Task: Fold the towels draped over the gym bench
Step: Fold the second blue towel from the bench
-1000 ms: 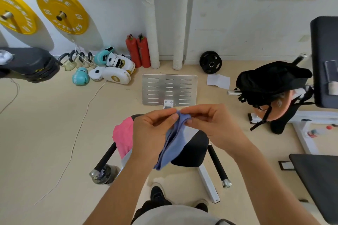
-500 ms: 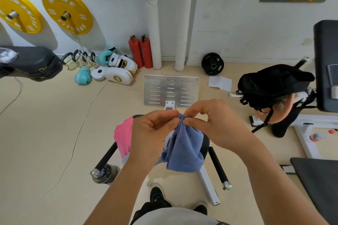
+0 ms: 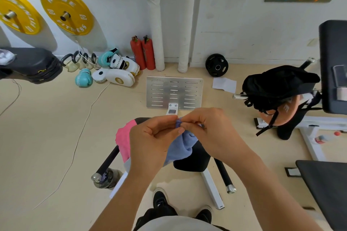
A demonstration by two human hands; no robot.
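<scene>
With the left hand point(image 3: 150, 140) and right hand point(image 3: 208, 133) both pinching the blue towel point(image 3: 181, 146) at frame centre, align matching corners above the bench point(image 3: 195, 159) before separating hands.

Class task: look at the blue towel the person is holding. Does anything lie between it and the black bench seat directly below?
Nothing visible does. Both the left hand and right hand pinch the blue towel above the bench seat; the pink towel is draped off to the left side.
</scene>
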